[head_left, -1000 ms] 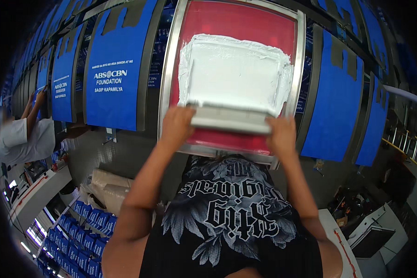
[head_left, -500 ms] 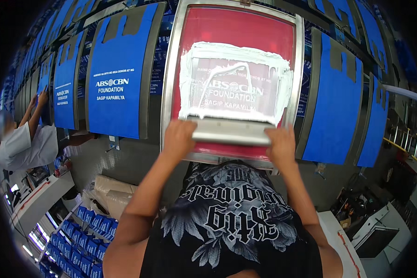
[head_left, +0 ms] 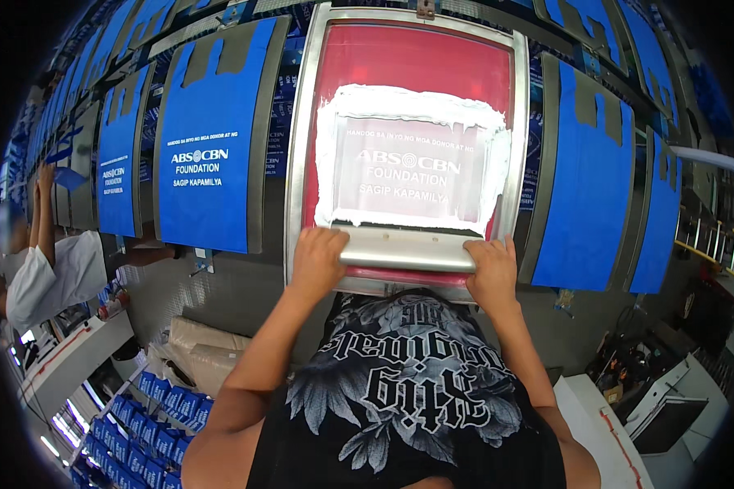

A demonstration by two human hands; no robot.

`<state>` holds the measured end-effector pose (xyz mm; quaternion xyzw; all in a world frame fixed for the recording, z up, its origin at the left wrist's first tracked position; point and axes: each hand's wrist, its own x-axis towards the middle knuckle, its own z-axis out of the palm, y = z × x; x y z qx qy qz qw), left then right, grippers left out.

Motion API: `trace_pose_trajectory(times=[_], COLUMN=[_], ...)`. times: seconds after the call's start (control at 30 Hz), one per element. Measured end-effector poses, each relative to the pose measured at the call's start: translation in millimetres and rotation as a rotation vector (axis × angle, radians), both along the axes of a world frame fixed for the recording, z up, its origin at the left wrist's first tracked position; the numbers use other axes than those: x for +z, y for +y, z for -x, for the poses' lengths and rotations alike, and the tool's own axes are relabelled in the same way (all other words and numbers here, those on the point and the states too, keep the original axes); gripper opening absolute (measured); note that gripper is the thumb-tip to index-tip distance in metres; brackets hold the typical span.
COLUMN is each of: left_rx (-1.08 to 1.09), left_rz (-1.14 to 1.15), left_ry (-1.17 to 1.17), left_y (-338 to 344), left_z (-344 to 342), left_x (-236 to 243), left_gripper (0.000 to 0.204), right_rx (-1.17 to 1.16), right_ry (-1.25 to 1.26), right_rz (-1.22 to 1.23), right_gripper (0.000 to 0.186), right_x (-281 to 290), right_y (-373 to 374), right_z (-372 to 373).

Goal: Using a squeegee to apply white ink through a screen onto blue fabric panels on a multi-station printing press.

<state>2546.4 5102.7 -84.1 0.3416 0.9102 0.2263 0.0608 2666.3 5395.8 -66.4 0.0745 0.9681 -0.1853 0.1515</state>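
Note:
A metal squeegee (head_left: 408, 249) lies across the near part of a screen-printing frame (head_left: 298, 138). My left hand (head_left: 319, 259) grips its left end, and my right hand (head_left: 492, 265) wraps round its right end. Beyond the blade, white ink (head_left: 412, 102) forms a thick, uneven border around a pale rectangle with white lettering in the mesh. The rest of the mesh (head_left: 416, 53) is red. Under the frame, the thing being printed is mostly hidden.
Blue bags (head_left: 200, 155) lie flat on grey boards to the left, with more blue bags (head_left: 587, 179) at right. A person (head_left: 61, 265) in a white shirt handles a blue bag at far left. Folded blue items (head_left: 143, 432) fill a rack at lower left.
The squeegee has come slightly nearer to me, both hands on it. The white streak across the lettering is gone. At far left, the other person has lifted a blue bag.

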Motion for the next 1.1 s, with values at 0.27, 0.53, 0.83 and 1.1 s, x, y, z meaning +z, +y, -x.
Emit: trace_pose_trajectory(times=[0.27,0.53,0.83,1.1], left_rx=[0.070,0.186,0.290,0.189], left_rz=[0.267,-0.010,-0.235,-0.385], left_ry=[-0.053,0.344,-1.417,-1.401], left_y=[90,75,-11,5], left_z=[189,171,-127,-134], left_x=[16,71,-43,-15], left_gripper=[0.038,0.051,0.046,0.039], right_rx=[0.074,0.125,0.244,0.147], right_ry=[-0.098,0.028,-0.002,0.066], right_rz=[-0.187,0.016,0.036,-0.049], right_gripper=[0.041,0.040,0.055,0.053], right_x=[6,41,11,32], right_y=[85,113,103,57], right_z=[195,239,259,239])
